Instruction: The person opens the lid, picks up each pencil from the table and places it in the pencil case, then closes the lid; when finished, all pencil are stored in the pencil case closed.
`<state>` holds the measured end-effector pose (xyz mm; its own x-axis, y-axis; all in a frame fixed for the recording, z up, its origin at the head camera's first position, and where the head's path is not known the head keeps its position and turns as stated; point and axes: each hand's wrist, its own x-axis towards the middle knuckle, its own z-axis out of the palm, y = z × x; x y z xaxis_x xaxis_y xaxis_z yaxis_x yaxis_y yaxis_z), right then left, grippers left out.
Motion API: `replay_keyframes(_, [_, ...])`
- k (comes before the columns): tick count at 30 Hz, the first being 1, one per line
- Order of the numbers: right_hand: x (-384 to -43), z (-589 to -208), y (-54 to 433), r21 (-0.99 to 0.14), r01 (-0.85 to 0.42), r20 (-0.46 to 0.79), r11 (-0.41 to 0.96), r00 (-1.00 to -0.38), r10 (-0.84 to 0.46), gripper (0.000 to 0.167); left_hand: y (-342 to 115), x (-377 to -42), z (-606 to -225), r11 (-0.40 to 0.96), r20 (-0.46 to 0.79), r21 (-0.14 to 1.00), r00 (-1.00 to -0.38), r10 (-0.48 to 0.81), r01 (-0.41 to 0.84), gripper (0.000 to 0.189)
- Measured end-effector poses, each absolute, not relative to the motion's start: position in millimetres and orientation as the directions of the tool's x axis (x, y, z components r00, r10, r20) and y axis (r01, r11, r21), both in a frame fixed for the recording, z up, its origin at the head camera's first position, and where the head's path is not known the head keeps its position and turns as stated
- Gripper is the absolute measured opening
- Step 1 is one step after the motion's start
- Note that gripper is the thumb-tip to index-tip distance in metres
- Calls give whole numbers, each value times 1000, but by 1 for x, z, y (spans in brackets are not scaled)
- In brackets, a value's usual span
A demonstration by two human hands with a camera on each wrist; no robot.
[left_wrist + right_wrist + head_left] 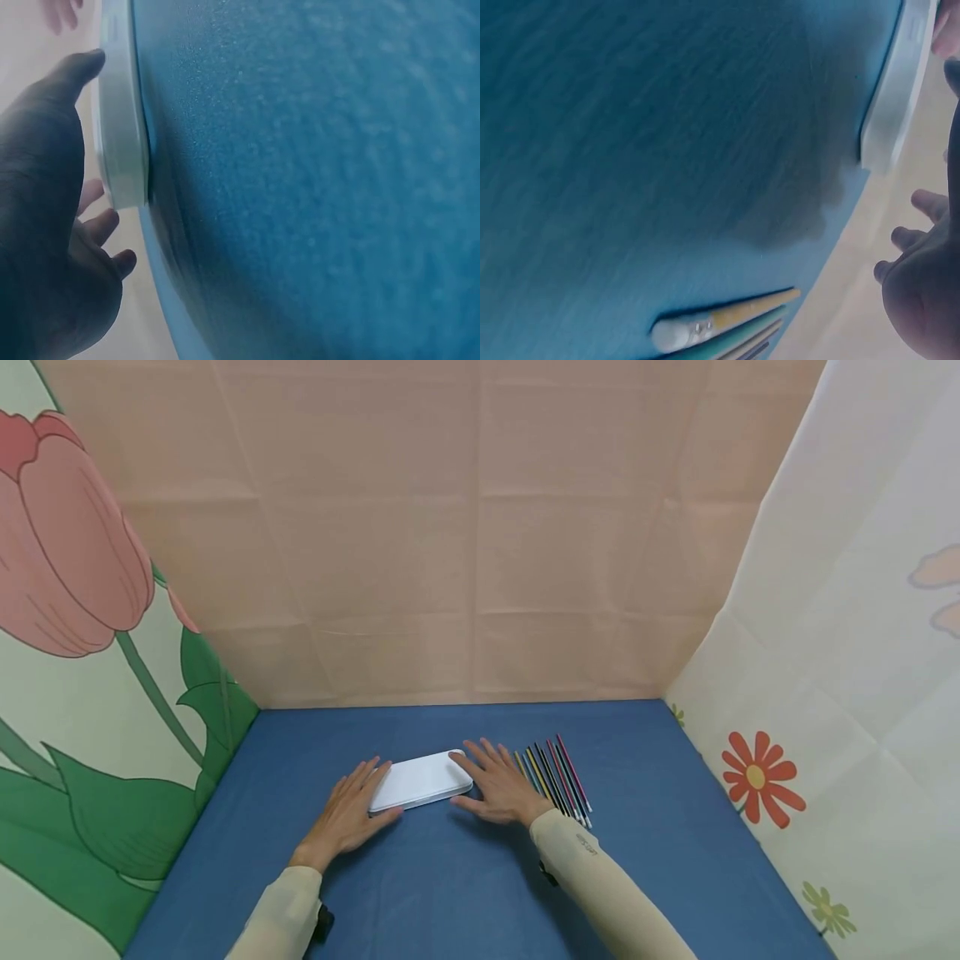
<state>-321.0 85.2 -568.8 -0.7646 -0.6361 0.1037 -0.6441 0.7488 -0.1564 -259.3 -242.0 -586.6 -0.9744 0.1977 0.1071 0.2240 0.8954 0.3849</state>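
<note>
A flat white case (pixel 422 778) with rounded corners lies on the blue table. My left hand (pixel 347 817) is at its left end, fingers spread and nearly straight, with the thumb by the near left corner. At the opposite end my right hand (pixel 501 787) reaches over the right edge, its fingers extended too. In the left wrist view the case's side (pixel 124 127) shows between thumb and fingers. Just right of my right hand lie several slim pencils (pixel 564 770), side by side; the nearest pencil (pixel 739 315) has a yellow body, a silver band and a white end.
The blue cloth (pixel 420 893) covers the table. A beige sheet (pixel 472 568) hangs behind it. Floral fabric walls (pixel 757 777) border the table on the left and right.
</note>
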Motion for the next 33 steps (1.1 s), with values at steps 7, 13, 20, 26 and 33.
replay_keyframes(7, [-327, -570, 75, -211, -651, 63, 729, -754, -654, 86, -244, -262, -587, 886, 90, 405, -974, 206, 225, 94])
replay_keyframes(13, [-333, -576, 66, -243, -653, 57, 717, -748, -662, 84, -246, -265, -590, 874, 113, 414, -967, 228, 255, 90])
replay_keyframes(20, [-335, -579, 59, -269, -643, 44, 717, -752, -658, 83, -248, -267, -592, 861, 152, 418, -957, 248, 290, 88])
replay_keyframes(26, [-336, -583, 55, -280, -636, 42, 719, -756, -653, 80, -247, -269, -594, 854, 170, 421, -952, 256, 305, 88])
replay_keyframes(33, [-340, -590, 54, -264, -648, 81, 715, -753, -652, 73, -248, -269, -592, 849, 163, 435, -954, 251, 298, 87])
